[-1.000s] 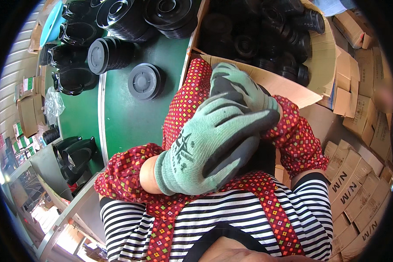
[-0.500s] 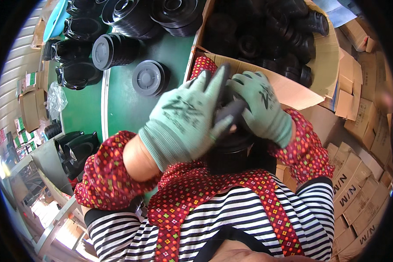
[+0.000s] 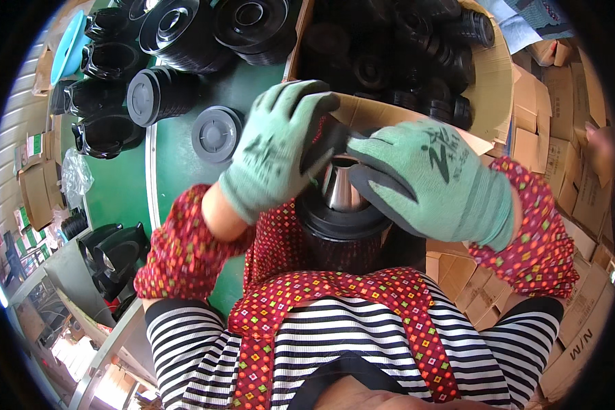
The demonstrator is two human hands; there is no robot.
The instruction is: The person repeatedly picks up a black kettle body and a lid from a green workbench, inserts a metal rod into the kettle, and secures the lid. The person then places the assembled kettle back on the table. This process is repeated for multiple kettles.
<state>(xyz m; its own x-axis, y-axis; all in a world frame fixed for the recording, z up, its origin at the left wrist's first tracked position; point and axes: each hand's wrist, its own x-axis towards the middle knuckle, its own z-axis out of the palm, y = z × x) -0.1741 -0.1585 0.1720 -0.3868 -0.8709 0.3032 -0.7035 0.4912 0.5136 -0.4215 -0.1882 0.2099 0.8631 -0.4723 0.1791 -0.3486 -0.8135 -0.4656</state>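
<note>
A workshop or factory floor, green-topped worktable (image 3: 119, 184) left of centre, stacks of black round parts (image 3: 174, 31) at upper left, open carton (image 3: 493, 75) of black pieces (image 3: 471, 29) at upper right, cardboard boxes (image 3: 584, 314) piled at the right, work-gloved left hand (image 3: 270, 150) and right hand (image 3: 434, 181) at centre

The gloves (image 3: 270, 157) are green, the cone (image 3: 344, 195) silver, the sleeves (image 3: 184, 256) red with bright dots, the shirt (image 3: 338, 324) black-and-white striped, the tabletop (image 3: 116, 184) green.

The right hand (image 3: 427, 181) hides part of the shiny metal piece (image 3: 345, 194).
</note>
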